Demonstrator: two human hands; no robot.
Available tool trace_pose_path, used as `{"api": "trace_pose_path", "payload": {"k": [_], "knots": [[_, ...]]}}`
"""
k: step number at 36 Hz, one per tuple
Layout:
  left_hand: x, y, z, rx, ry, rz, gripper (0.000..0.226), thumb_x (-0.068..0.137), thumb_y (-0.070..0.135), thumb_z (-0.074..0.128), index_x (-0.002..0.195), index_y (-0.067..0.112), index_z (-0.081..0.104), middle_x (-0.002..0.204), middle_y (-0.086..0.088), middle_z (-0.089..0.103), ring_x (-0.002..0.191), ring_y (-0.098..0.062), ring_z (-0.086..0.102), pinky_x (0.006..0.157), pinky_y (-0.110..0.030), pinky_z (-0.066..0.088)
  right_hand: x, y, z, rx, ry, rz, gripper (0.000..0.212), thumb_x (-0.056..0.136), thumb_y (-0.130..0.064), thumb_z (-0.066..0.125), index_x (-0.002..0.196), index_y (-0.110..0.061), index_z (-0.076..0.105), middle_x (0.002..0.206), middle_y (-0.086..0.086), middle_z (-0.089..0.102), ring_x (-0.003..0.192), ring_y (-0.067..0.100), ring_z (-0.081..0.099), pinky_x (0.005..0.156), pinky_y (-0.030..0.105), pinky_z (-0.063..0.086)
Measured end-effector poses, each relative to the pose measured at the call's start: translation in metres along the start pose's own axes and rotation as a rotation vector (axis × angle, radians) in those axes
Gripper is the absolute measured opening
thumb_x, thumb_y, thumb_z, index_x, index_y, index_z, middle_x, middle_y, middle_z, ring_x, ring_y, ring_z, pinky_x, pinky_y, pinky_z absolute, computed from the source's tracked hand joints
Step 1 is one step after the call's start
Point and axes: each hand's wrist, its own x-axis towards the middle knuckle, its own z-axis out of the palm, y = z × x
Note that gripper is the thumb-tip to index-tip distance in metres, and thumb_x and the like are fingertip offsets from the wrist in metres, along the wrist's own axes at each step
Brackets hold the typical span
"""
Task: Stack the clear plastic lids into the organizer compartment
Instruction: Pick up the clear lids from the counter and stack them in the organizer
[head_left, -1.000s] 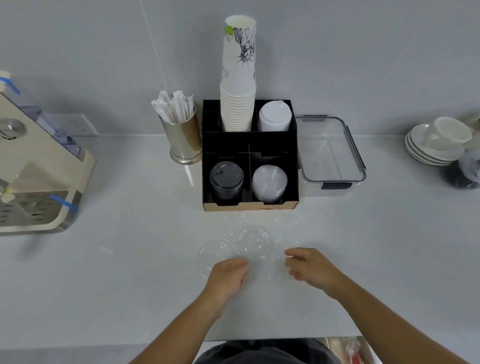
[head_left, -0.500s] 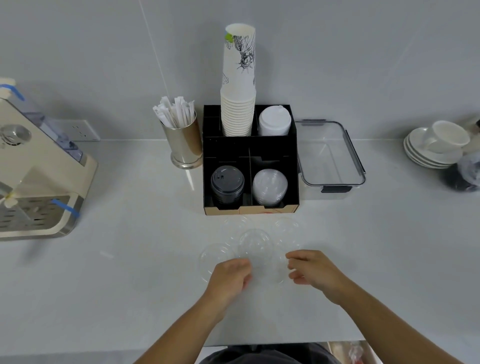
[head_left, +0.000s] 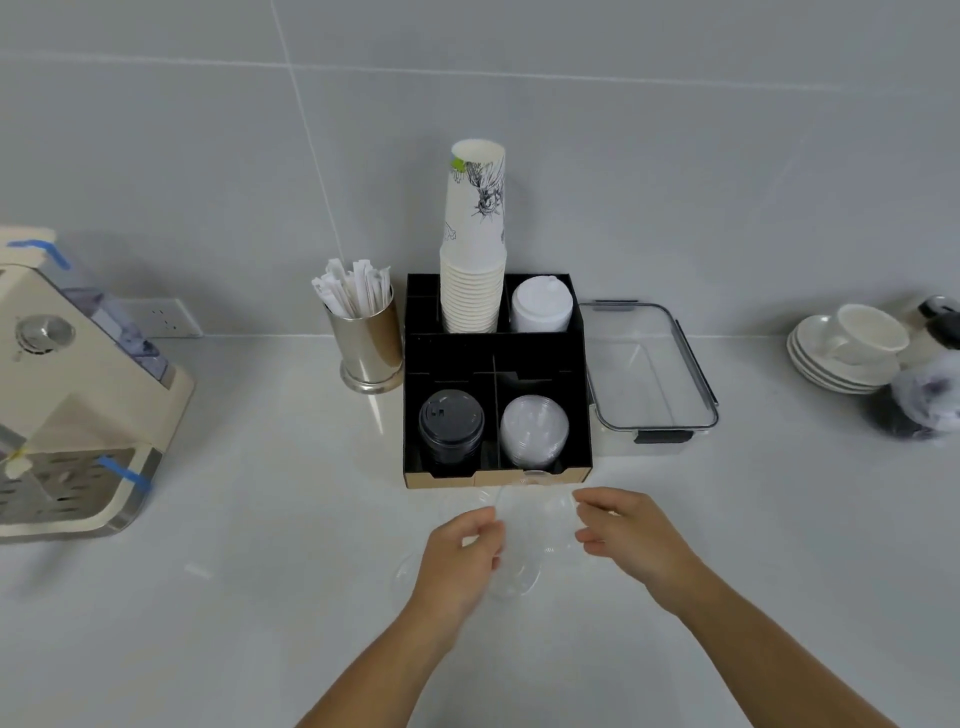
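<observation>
The clear plastic lids (head_left: 524, 545) are thin, glassy discs, nearly colourless against the pale countertop (head_left: 260, 597). They lie loose just at 6 o'clock of the black organizer (head_left: 496, 358), between the two hands. A stack of the same lids (head_left: 535, 428) already fills the organizer's near-right compartment, next to the black lids (head_left: 451, 431) in the near-left one.

The left hand (head_left: 457, 558) has thumb and fingers curled together at the left edge of the loose lids. The right hand (head_left: 631, 538) has thumb and forefinger parted around their right edge. Whether either truly pinches a lid cannot be told.

Since half a second ago both hands have moved toward 12 o'clock, closer to the organizer's front lip, and the lids look gathered between them rather than spread in a ring.

The lids' outlines are faint and smeared, so their number is unclear. One rim (head_left: 402, 574) peeks out at 9 o'clock of the left hand.
</observation>
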Motion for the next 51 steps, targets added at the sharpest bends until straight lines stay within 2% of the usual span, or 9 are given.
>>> {"api": "trace_pose_path", "payload": {"k": [9, 12, 14, 21, 31, 37, 40, 46, 51], "knots": [[0.009, 0.031, 0.012, 0.009, 0.006, 0.086, 0.027, 0.093, 0.022, 0.060, 0.118, 0.031, 0.065, 0.115, 0.009, 0.064, 0.101, -0.009, 0.064, 0.101, -0.040, 0.053, 0.021, -0.029, -0.006, -0.082, 0.012, -0.086, 0.033, 0.096, -0.022, 0.054, 0.076, -0.040, 0.073, 0.099, -0.012, 0.066, 0.084, 0.014, 0.074, 0.078, 0.027, 0.058], [0.014, 0.038, 0.017, -0.020, 0.002, 0.093, 0.029, 0.093, 0.020, 0.060, 0.119, 0.034, 0.062, 0.116, 0.011, 0.063, 0.105, -0.007, 0.062, 0.102, -0.037, 0.052, 0.032, -0.034, -0.008, -0.147, -0.006, -0.081, 0.014, 0.088, -0.011, 0.053, 0.084, -0.010, 0.067, 0.081, 0.001, 0.053, 0.071, 0.020, 0.058, 0.074, 0.047, 0.054], [0.017, 0.041, 0.019, -0.032, 0.001, 0.093, 0.031, 0.093, 0.019, 0.060, 0.120, 0.034, 0.062, 0.115, 0.013, 0.062, 0.102, -0.005, 0.062, 0.101, -0.035, 0.052, 0.038, -0.036, -0.007, -0.172, 0.005, -0.086, 0.016, 0.084, -0.008, 0.050, 0.093, 0.000, 0.060, 0.079, 0.009, 0.047, 0.074, 0.018, 0.045, 0.069, 0.039, 0.040], [0.031, 0.053, 0.030, -0.043, -0.019, 0.073, 0.028, 0.090, 0.019, 0.064, 0.095, 0.047, 0.064, 0.111, 0.012, 0.063, 0.105, -0.007, 0.062, 0.102, -0.037, 0.050, 0.057, -0.043, -0.004, -0.175, 0.050, -0.117, 0.040, 0.084, -0.002, 0.042, 0.086, -0.025, 0.074, 0.067, -0.008, 0.059, 0.057, 0.007, 0.044, 0.053, 0.018, 0.034], [0.057, 0.058, 0.042, -0.013, 0.008, 0.022, 0.043, 0.093, 0.022, 0.063, 0.136, 0.025, 0.058, 0.136, -0.010, 0.059, 0.125, -0.026, 0.057, 0.112, -0.043, 0.043, 0.083, -0.042, 0.001, -0.145, 0.070, -0.175, 0.046, 0.092, -0.002, 0.040, 0.084, -0.038, 0.067, 0.068, -0.012, 0.054, 0.065, 0.010, 0.045, 0.060, 0.021, 0.035], [0.071, 0.057, 0.047, 0.001, -0.032, 0.087, 0.038, 0.093, 0.014, 0.058, 0.099, 0.050, 0.067, 0.086, 0.017, 0.072, 0.083, 0.004, 0.065, 0.071, -0.006, 0.051, 0.096, -0.038, 0.003, -0.161, 0.077, -0.203, 0.038, 0.094, -0.006, 0.043, 0.099, -0.034, 0.069, 0.078, -0.014, 0.060, 0.074, 0.007, 0.052, 0.067, 0.020, 0.039], [0.076, 0.056, 0.050, -0.018, -0.043, 0.095, 0.047, 0.094, 0.010, 0.055, 0.078, 0.052, 0.068, 0.076, 0.020, 0.072, 0.076, 0.004, 0.062, 0.070, -0.002, 0.046, 0.101, -0.039, 0.005, -0.189, 0.061, -0.210, 0.041, 0.094, -0.006, 0.044, 0.104, -0.037, 0.069, 0.077, -0.012, 0.066, 0.073, 0.005, 0.056, 0.064, 0.012, 0.044], [0.084, 0.045, 0.053, 0.099, -0.080, 0.125, 0.040, 0.099, 0.000, 0.046, 0.136, 0.010, 0.056, 0.148, -0.006, 0.052, 0.140, -0.020, 0.044, 0.120, -0.033, 0.031, 0.112, -0.033, 0.008, -0.265, 0.055, -0.216, 0.029, 0.092, -0.006, 0.045, 0.097, -0.027, 0.064, 0.087, 0.007, 0.066, 0.081, 0.023, 0.059, 0.069, 0.027, 0.046], [0.082, 0.045, 0.054, 0.161, -0.075, 0.156, 0.053, 0.101, 0.004, 0.043, 0.152, 0.015, 0.037, 0.162, 0.005, 0.029, 0.149, -0.008, 0.024, 0.121, -0.023, 0.019, 0.114, -0.031, 0.011, -0.262, 0.066, -0.260, 0.030, 0.093, -0.006, 0.046, 0.090, -0.032, 0.060, 0.078, 0.001, 0.059, 0.063, 0.006, 0.048, 0.064, 0.023, 0.044]]}}
